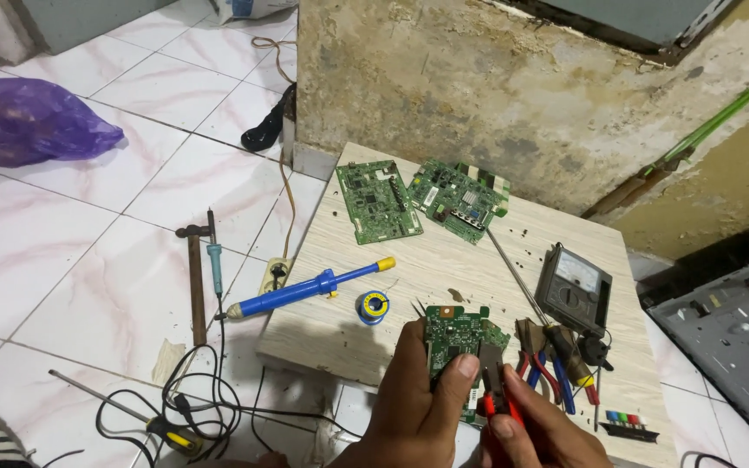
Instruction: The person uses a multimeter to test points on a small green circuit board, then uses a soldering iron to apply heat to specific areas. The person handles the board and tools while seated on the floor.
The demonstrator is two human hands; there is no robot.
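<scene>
Green circuit board [451, 340], small and roughly square, is held upright above the near edge of a low wooden board table [444, 251], pinched in the person's left hand [418, 407], with the thumb pressed flat on its lower right face and the fingers wrapped behind its left edge. The right hand [539, 433] is closed around red-handled pliers [494, 381], whose dark jaws meet the circuit board's lower right edge just beside the left thumb; whether the jaws actually bite a part there cannot be told. On the table behind lie two larger green circuit boards [378, 201], side by side near the far edge, and in front of them a blue desoldering pump [309, 289] with a yellow tip, lying at a slant with its handle end past the table's left edge. A small spool of solder [374, 307] sits just beside the pump. To the right, an analog multimeter [574, 289] rests tilted, with a cluster of red- and blue-handled hand tools [548, 364] near it. On the white tiled floor [62, 243] to the left lie a hammer [196, 282], a soldering iron [215, 256], a screwdriver [123, 412] and tangled black cables [192, 399]. A purple plastic bag [23, 120] sits well apart at the far left.
</scene>
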